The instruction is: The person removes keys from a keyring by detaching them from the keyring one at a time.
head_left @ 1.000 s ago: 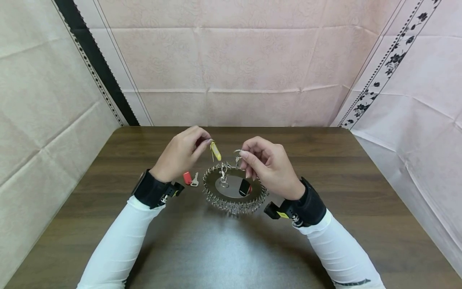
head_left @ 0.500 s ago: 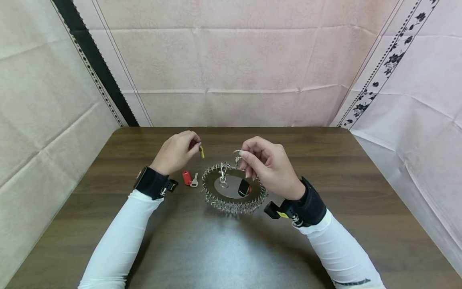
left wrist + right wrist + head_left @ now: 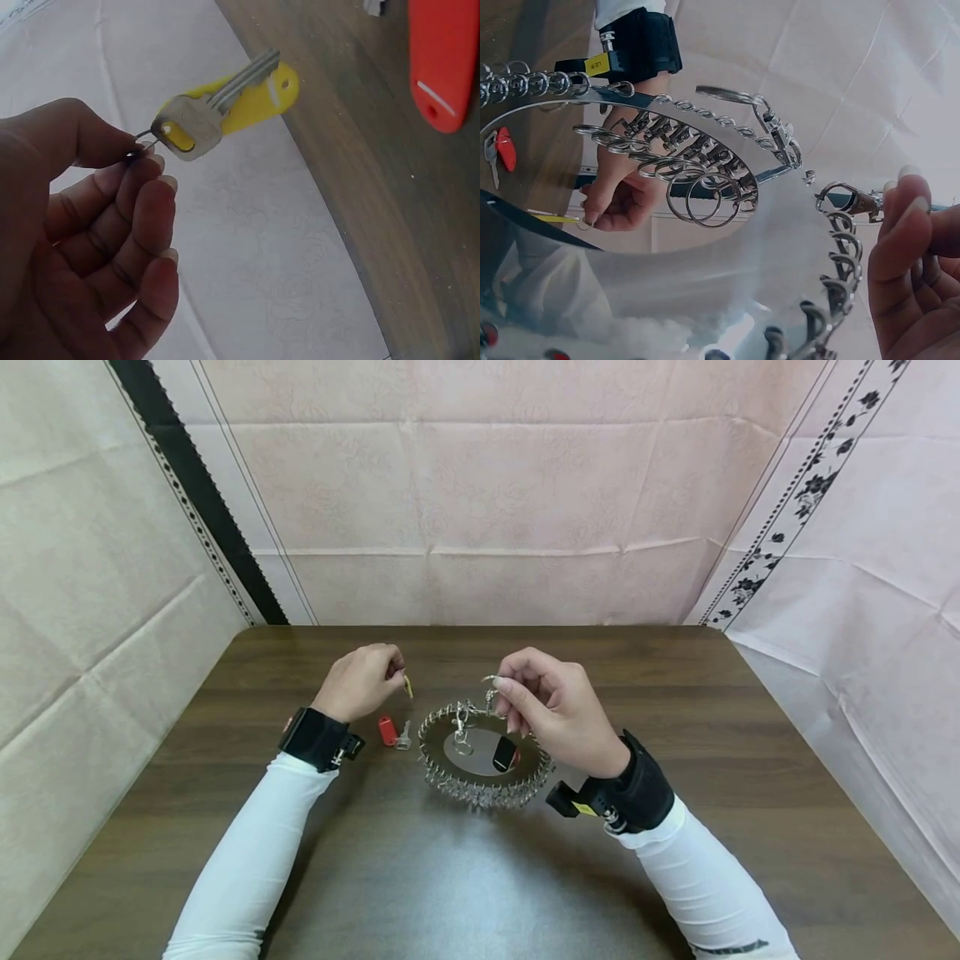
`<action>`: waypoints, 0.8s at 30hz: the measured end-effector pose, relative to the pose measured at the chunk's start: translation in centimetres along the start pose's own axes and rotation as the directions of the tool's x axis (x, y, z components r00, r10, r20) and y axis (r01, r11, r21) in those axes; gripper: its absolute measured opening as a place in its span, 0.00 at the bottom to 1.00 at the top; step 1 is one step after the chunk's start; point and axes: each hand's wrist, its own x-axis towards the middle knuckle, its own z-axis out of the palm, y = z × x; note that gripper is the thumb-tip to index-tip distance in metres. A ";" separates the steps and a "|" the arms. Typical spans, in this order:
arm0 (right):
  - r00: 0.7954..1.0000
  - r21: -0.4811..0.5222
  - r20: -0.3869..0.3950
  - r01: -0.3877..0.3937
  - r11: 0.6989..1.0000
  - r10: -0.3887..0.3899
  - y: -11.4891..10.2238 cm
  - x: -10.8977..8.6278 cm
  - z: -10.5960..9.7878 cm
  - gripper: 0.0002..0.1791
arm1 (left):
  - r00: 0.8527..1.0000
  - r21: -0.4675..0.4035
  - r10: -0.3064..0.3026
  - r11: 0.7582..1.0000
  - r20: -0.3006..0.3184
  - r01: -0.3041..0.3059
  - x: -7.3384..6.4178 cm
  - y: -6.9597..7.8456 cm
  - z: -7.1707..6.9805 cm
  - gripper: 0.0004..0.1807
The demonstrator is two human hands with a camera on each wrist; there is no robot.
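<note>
By its metal ring, my left hand (image 3: 365,681) pinches a key (image 3: 244,81) with a yellow tag (image 3: 262,109), between thumb and index finger. Both dangle above the table's far left part. A round metal rack (image 3: 487,795), rimmed with many small clasps and rings, stands at the middle. My right hand (image 3: 551,706) is at its far right edge, thumb and index finger pinching a ring end of a swivel clasp (image 3: 866,204) linked to the rim. Left of the rack lie a red tag (image 3: 387,731) and its key (image 3: 404,737).
Inside the rack's outline are a black tag (image 3: 505,753) with some red beside it and a hanging clasp (image 3: 461,727). The brown wooden table (image 3: 420,893) ends at a pale cloth backdrop (image 3: 480,485).
My left hand has drawn back leftward and down from the rack with the yellow-tagged key, over toward the red tag. My right hand has stayed nearly in place, holding the clasp's ring.
</note>
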 end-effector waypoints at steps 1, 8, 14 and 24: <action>1.000 0.000 0.002 0.001 1.000 -0.001 0.0 0.0 0.0 0.02 | 1.000 0.002 -0.006 1.000 0.009 0.006 0.0 -0.1 0.1 0.04; 1.000 -0.001 0.010 0.002 1.000 -0.002 0.2 -0.1 0.1 0.03 | 0.998 0.013 -0.034 0.999 0.054 0.034 -0.2 -0.5 0.6 0.04; 1.000 -0.001 -0.006 -0.001 1.000 0.001 0.0 0.0 0.0 0.04 | 0.995 0.036 -0.051 0.998 0.081 0.049 0.0 -1.0 0.8 0.04; 1.000 0.000 -0.017 -0.004 1.000 0.004 0.0 0.0 0.0 0.03 | 0.991 0.067 -0.077 0.995 0.107 0.070 0.0 -1.7 1.3 0.05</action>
